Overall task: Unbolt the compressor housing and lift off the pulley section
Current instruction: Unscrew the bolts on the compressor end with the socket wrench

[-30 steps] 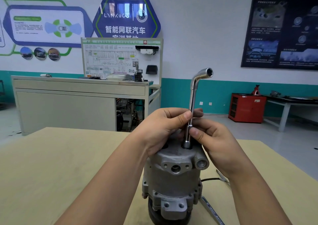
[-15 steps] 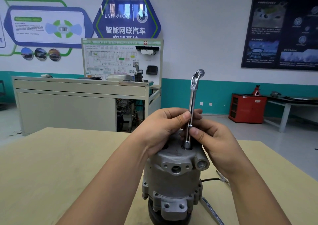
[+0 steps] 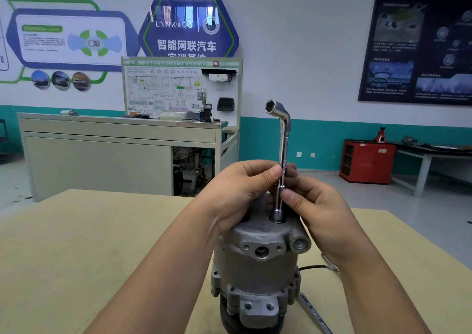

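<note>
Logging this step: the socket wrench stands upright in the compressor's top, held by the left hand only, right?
No, both hands hold it: in the head view the left hand and right hand each pinch the socket wrench; it does stand upright in the top of the compressor.

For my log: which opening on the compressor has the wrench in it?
The top-face recess: the wrench stands upright in it. The front port and the boss right of it are empty.
</note>
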{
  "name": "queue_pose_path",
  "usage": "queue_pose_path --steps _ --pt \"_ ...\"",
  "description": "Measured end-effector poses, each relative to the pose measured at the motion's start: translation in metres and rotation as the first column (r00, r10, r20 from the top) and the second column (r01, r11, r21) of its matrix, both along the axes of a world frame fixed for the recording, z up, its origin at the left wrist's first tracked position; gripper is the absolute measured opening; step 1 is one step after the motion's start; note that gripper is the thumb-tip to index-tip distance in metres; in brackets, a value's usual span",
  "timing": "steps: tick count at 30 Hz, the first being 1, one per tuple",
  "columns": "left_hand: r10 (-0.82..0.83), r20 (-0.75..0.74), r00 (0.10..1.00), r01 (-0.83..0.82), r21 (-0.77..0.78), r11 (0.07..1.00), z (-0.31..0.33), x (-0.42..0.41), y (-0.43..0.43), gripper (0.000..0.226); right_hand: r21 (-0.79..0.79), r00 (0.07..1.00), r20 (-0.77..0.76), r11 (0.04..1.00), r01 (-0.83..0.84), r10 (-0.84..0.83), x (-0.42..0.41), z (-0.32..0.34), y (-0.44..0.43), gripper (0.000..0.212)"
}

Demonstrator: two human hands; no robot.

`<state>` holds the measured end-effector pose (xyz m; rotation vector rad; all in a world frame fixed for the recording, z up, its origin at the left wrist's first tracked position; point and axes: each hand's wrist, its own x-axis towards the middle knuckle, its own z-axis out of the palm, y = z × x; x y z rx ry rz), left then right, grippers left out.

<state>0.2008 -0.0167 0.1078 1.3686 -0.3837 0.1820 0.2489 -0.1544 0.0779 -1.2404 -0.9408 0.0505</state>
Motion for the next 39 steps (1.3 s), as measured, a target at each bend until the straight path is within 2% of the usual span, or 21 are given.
queue_pose_path --steps 3,5,7,11,15,21,26,32,36,39 --pt "0.064 -0.004 0.998 -0.064 0.009 0.998 -0.0009 0.0012 0.0008 0.023 0.01 1.0 -0.018 1.0 0.018 -0.018 0.0005 -0.0004 -0.0005 0.025" --pt "0.099 0.006 0.995 -0.099 0.017 0.995 -0.0011 0.0012 0.0006 0.033 -0.008 0.999 0.007 0.999 0.046 -0.046 0.0001 -0.0005 -0.0007 0.027" --pt "0.106 0.01 0.994 -0.106 0.0 0.994 -0.0011 0.0011 0.0 0.03 -0.04 0.997 0.045 0.997 0.071 -0.069 -0.0011 -0.0003 -0.0005 0.024" --pt "0.046 0.022 0.999 -0.046 -0.004 0.999 -0.0016 0.0024 0.0012 0.017 -0.016 0.998 0.034 0.999 0.049 -0.048 -0.0008 0.0 0.0004 0.02" --pt "-0.001 0.018 1.0 0.001 -0.019 1.0 -0.0009 0.0021 0.0017 0.019 -0.02 0.999 0.036 0.999 0.028 -0.027 -0.0005 0.0003 0.0004 0.026" --pt "0.094 -0.007 0.996 -0.094 0.021 0.995 -0.0019 0.0036 0.0023 0.04 -0.029 0.997 0.054 0.998 0.059 -0.057 0.0013 -0.0004 -0.0012 0.032" --pt "0.027 0.001 1.0 -0.027 0.02 0.999 -0.0012 0.002 0.0014 0.027 -0.012 0.998 0.053 0.999 0.034 -0.033 0.0017 -0.0019 0.0001 0.031" --pt "0.07 -0.009 0.998 -0.069 0.053 0.996 -0.0026 0.0032 0.0024 0.032 -0.012 0.999 0.032 1.0 0.013 -0.012 0.0043 -0.0026 0.0001 0.027" --pt "0.087 0.002 0.996 -0.087 0.067 0.994 -0.0011 0.0016 -0.0004 0.01 -0.021 0.997 0.052 0.998 0.052 -0.051 0.0043 -0.003 0.0006 0.024" --pt "0.086 0.003 0.996 -0.086 0.07 0.994 -0.0016 0.0025 -0.0003 0.009 -0.011 0.999 0.039 0.999 0.036 -0.035 0.0043 -0.0029 0.0019 0.023"
